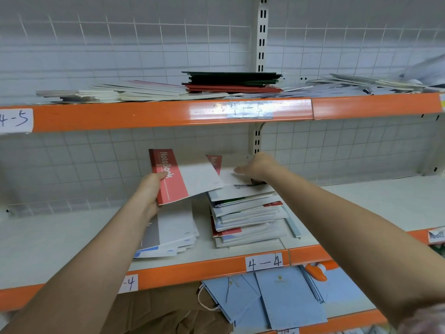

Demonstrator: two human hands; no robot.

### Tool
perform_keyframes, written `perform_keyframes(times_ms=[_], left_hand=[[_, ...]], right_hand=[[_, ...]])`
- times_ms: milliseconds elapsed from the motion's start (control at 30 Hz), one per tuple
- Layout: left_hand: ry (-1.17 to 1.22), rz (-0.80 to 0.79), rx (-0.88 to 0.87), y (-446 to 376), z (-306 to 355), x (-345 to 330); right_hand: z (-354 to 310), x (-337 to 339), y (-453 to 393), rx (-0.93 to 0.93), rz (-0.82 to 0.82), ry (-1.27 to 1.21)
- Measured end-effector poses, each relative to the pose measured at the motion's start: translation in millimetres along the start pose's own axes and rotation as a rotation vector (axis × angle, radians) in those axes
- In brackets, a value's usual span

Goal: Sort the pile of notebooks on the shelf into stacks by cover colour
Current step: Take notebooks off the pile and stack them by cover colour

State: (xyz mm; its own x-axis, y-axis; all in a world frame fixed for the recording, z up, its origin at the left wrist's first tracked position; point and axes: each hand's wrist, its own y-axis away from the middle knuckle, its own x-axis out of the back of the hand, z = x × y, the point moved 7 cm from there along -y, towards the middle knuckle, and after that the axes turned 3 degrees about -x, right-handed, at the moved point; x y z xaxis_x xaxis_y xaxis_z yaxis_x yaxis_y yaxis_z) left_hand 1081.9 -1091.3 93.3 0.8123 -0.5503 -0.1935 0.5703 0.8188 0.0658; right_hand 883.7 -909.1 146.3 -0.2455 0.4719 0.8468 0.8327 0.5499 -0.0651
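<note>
The person stands at the middle shelf (72,239), the one with the handwritten tag "4—4" (264,262) on its orange front edge, and the sorting is under way but far from finished. The left hand (150,191) is closed on a red-and-white notebook (183,179), thumb on the red band of its cover, and holds it tilted above the shelf, clear of everything below. The right hand (256,168) reaches over the mixed pile (245,218) and its fingers press on a second red-and-white notebook (228,169) at the very top; whether they grip it or only rest on it I cannot tell, since the fingertips are partly hidden. The pile itself is untidy, with white, red and some green edges sticking out at different angles. Just left of it lies a smaller fanned stack (173,235) of white covers with grey and blue bands, which looks like one colour group begun. So the step in hand seems to be gathering the red covers. The next move likely calls for lifting the top notebook free without dragging the loose ones under it, joining it with the one in the left hand, and finding bare shelf space for a red stack, well apart from the white one. The upper shelf (154,114) holds other notebooks, not yet part of this.
</note>
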Motion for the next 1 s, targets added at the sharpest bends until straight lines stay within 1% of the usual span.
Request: perform_keyframes(times_ms=[100,167,233,333,433,467,500,567,667,733,767,833,867,933,1000], left_hand=[[-0.022,0.097,0.006,-7.9,-5.2,40.5],[-0.096,0.167,0.022,-10.8,-14.2,67.1],[-0.257,0.229,0.017,-10.0,-24.3,86.8],[-0.555,0.266,-0.014,-9.0,-40.2,99.0],[-1.039,0.270,0.006,-9.4,-50.6,101.3],[-1.165,0.289,0.024,-9.3,-52.1,101.9],[-1.239,0.314,0.046,-9.7,-52.9,103.4],[-1.309,0.389,0.060,-9.6,-50.9,105.8],[-1.431,0.465,-0.021,-9.6,-44.7,101.0],[-1.501,0.488,-0.082,-9.1,-42.6,96.0],[-1.500,0.487,-0.114,-10.3,-42.3,92.9],[-1.404,0.442,-0.185,-13.4,-39.8,83.1],[-1.314,0.401,-0.219,-15.4,-36.5,75.5],[-1.022,0.284,-0.232,-18.4,-28.5,55.3],[-0.620,0.126,-0.149,-17.7,-22.7,27.1]], right_hand=[[3.4,-9.2,1.0,-0.079,-0.047,0.111],[0.2,-14.3,1.5,-0.103,-0.085,0.202],[-3.1,-17.0,-0.2,-0.096,-0.087,0.265],[-11.4,-18.0,-3.3,-0.036,-0.059,0.380],[-17.4,-22.5,-3.8,-0.030,-0.136,0.417],[-16.4,-22.5,-3.9,-0.045,-0.151,0.407],[-15.4,-22.0,-3.8,-0.053,-0.164,0.397],[-13.8,-19.5,-4.0,-0.069,-0.192,0.398],[-17.6,-18.4,-0.8,-0.087,-0.265,0.409],[-22.9,-18.1,0.0,-0.069,-0.233,0.384],[-23.8,-19.3,-0.3,-0.059,-0.204,0.365],[-24.1,-19.3,1.6,-0.067,-0.141,0.283],[-23.3,-21.7,1.0,-0.069,-0.155,0.160],[-19.4,-26.5,-2.2,-0.114,-0.168,-0.233],[-19.2,-28.2,4.8,-0.183,-0.191,-0.556]])
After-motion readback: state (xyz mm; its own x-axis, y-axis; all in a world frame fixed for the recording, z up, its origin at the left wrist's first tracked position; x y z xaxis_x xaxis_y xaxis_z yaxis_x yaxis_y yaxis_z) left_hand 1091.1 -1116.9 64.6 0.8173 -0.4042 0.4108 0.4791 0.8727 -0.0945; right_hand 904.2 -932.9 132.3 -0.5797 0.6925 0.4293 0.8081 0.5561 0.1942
